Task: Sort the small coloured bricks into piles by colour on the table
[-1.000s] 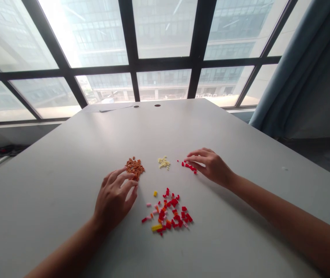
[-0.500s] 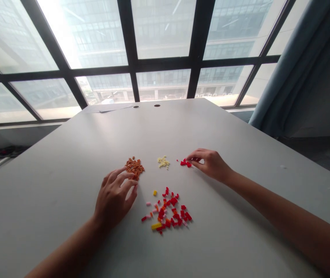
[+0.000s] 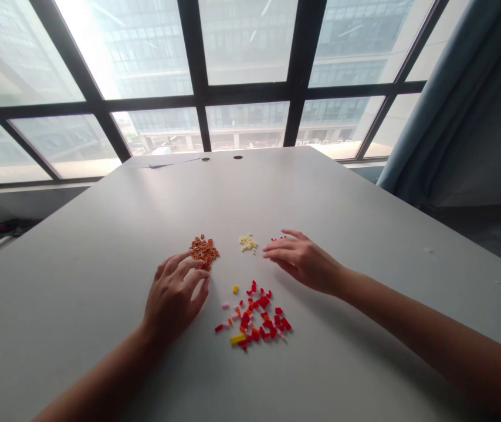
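Note:
My left hand [image 3: 173,296] rests on the pale grey table [image 3: 101,246], its fingers spread and their tips at the near edge of a heap of small orange plastic bricks [image 3: 204,251]. My right hand [image 3: 305,262] lies open just right of a little heap of cream bricks [image 3: 247,243]. Its fingers cover most of a small group of red bricks [image 3: 278,238]. Nearer me, between both hands, spreads a mixed scatter of red, orange, pink and yellow bricks [image 3: 253,316].
The table's far edge has two small round holes [image 3: 222,158]. Beyond it stands a tall window with dark frames [image 3: 246,94], and a blue-grey curtain [image 3: 435,105] hangs at the right. A cable lies on the floor at the left.
My right hand has slid left and toward me, now covering most of the small red group. My left hand stays almost still at the orange heap.

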`<state>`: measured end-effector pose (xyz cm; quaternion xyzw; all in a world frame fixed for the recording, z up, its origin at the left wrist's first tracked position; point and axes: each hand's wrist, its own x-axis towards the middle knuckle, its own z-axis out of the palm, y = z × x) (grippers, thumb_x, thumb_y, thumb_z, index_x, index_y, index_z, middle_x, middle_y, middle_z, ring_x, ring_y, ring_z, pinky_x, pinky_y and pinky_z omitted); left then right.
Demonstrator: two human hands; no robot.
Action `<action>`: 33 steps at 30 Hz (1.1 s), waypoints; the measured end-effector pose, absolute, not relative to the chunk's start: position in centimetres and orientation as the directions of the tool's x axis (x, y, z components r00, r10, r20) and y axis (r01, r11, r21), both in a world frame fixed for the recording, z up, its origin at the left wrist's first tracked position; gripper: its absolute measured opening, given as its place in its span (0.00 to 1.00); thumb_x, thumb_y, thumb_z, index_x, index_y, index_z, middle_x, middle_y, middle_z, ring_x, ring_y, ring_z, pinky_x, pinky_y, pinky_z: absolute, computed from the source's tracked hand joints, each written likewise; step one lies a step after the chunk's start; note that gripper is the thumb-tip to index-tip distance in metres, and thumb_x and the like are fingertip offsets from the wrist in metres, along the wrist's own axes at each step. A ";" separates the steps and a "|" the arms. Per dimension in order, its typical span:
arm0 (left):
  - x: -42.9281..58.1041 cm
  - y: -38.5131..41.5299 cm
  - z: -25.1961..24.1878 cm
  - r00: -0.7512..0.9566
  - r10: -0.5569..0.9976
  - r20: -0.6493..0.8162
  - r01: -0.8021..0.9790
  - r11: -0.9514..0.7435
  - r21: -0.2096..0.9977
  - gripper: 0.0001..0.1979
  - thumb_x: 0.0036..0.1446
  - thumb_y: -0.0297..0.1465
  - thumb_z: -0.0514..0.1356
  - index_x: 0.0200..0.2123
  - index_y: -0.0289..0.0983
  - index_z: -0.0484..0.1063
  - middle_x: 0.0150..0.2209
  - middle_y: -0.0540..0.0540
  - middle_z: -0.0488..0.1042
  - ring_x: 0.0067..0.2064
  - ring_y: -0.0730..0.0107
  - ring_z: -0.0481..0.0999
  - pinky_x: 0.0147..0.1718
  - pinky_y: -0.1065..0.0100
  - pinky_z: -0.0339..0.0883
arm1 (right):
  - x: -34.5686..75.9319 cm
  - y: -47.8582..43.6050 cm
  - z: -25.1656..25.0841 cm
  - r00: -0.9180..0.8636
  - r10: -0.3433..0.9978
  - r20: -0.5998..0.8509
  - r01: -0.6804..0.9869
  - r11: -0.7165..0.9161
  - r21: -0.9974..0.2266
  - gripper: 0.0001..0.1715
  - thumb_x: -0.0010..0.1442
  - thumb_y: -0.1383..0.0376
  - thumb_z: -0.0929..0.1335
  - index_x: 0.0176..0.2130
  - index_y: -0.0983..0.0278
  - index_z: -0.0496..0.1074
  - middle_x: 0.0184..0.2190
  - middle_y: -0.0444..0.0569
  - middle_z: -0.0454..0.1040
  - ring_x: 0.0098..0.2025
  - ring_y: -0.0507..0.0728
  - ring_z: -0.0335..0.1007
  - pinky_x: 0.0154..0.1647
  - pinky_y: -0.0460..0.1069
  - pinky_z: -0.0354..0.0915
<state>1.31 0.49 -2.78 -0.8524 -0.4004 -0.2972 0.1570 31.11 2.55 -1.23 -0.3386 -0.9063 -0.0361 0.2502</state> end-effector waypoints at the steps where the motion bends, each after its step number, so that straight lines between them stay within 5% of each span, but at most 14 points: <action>1: 1.3 0.5 -2.8 0.503 0.590 0.632 0.775 -0.631 -0.028 0.05 0.57 0.27 0.57 0.32 0.39 0.74 0.40 0.45 0.78 0.52 0.54 0.71 0.51 0.53 0.62 | 30.6 1.7 -1.2 -0.689 0.550 0.472 0.568 0.814 -0.120 0.15 0.66 0.69 0.61 0.46 0.62 0.74 0.45 0.49 0.78 0.46 0.53 0.74 0.60 0.57 0.58; 7: 1.3 0.5 -2.8 0.498 0.597 0.629 0.780 -0.625 -0.025 0.05 0.57 0.27 0.57 0.32 0.39 0.74 0.40 0.46 0.78 0.53 0.54 0.71 0.51 0.53 0.61 | 29.2 -0.3 -2.2 -0.849 0.385 0.361 0.361 0.923 -0.136 0.20 0.66 0.73 0.58 0.54 0.69 0.69 0.52 0.53 0.73 0.57 0.55 0.66 0.61 0.54 0.61; 20: 1.3 0.5 -2.8 0.502 0.603 0.620 0.781 -0.624 -0.025 0.05 0.57 0.27 0.57 0.33 0.39 0.74 0.41 0.45 0.78 0.53 0.54 0.70 0.51 0.53 0.61 | 32.8 0.5 -2.3 -0.562 0.642 0.522 0.737 0.675 -0.038 0.17 0.64 0.70 0.60 0.49 0.69 0.72 0.43 0.58 0.76 0.46 0.60 0.70 0.47 0.57 0.71; 27: 1.2 0.5 -2.8 0.502 0.607 0.616 0.783 -0.622 -0.024 0.06 0.57 0.27 0.57 0.33 0.39 0.74 0.41 0.46 0.78 0.54 0.54 0.70 0.51 0.53 0.61 | 31.1 -2.1 -1.8 -0.673 0.533 0.513 0.579 0.811 -0.082 0.15 0.63 0.69 0.63 0.48 0.64 0.72 0.41 0.52 0.77 0.44 0.56 0.69 0.46 0.53 0.67; 33: 1.3 0.5 -2.8 0.500 0.610 0.615 0.784 -0.621 -0.022 0.06 0.57 0.27 0.57 0.33 0.40 0.74 0.41 0.45 0.78 0.53 0.54 0.71 0.51 0.53 0.61 | 30.4 -2.5 -2.2 -0.693 0.554 0.460 0.603 0.796 -0.051 0.15 0.65 0.65 0.62 0.48 0.61 0.73 0.42 0.53 0.76 0.42 0.56 0.69 0.42 0.52 0.63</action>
